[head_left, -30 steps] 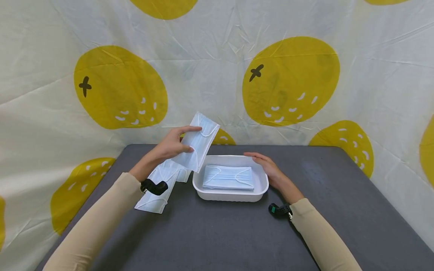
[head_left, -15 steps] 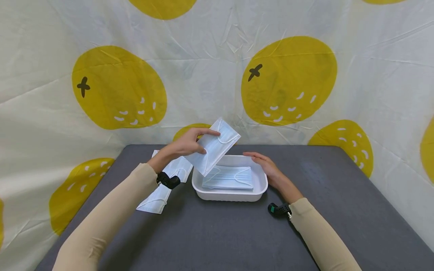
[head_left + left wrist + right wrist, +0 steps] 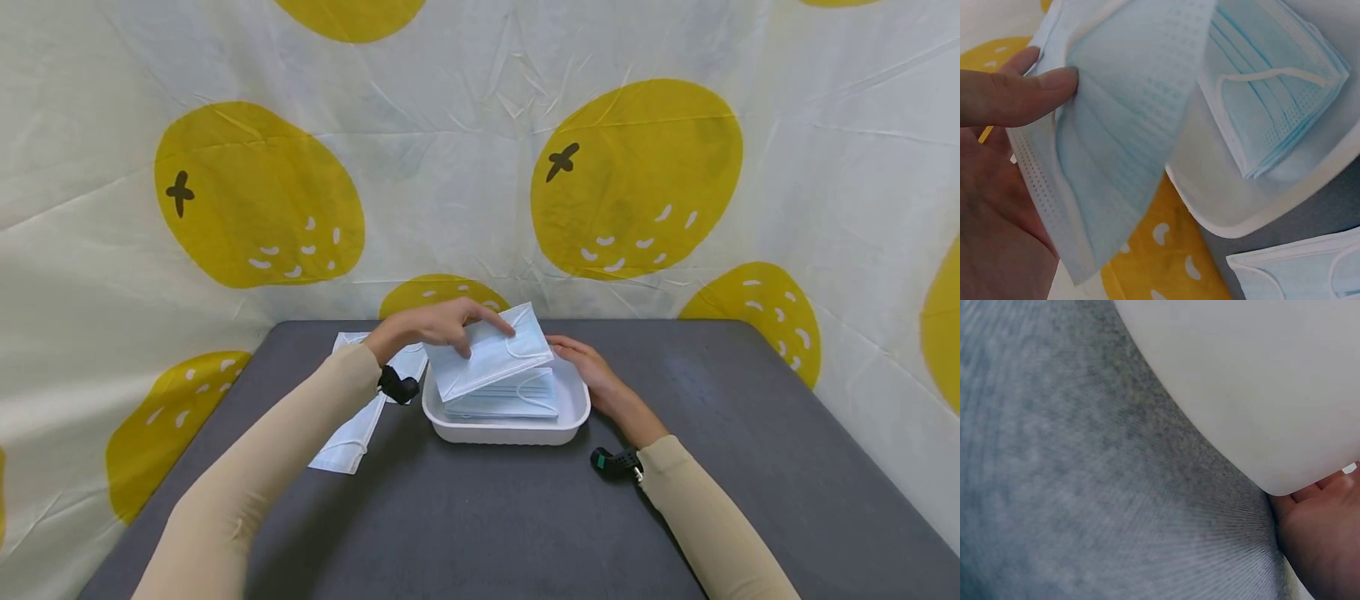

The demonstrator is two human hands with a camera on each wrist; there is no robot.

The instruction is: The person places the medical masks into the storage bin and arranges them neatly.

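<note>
My left hand (image 3: 450,323) pinches a pale blue disposable face mask (image 3: 491,360) between thumb and fingers. It holds the mask tilted above the white plastic tray (image 3: 510,436). Inside the tray lies a neat stack of face masks (image 3: 501,406), partly covered by the held one. In the left wrist view, the thumb presses the near face of the mask (image 3: 1129,131), which bends a little. My right hand (image 3: 592,372) rests against the tray's right side with fingers nearly straight. The right wrist view shows the hand (image 3: 1329,519) at the tray's outer wall (image 3: 1247,394).
Loose face masks (image 3: 348,437) lie overlapping on the dark grey table (image 3: 480,525), left of the tray. Behind the table hangs a pale cloth (image 3: 450,192) printed with yellow fruit shapes. Each wrist wears a black camera strap.
My left hand has carried the face mask rightward and down, from above the loose masks to over the stack, turning it flatter. My right hand stays by the tray.
</note>
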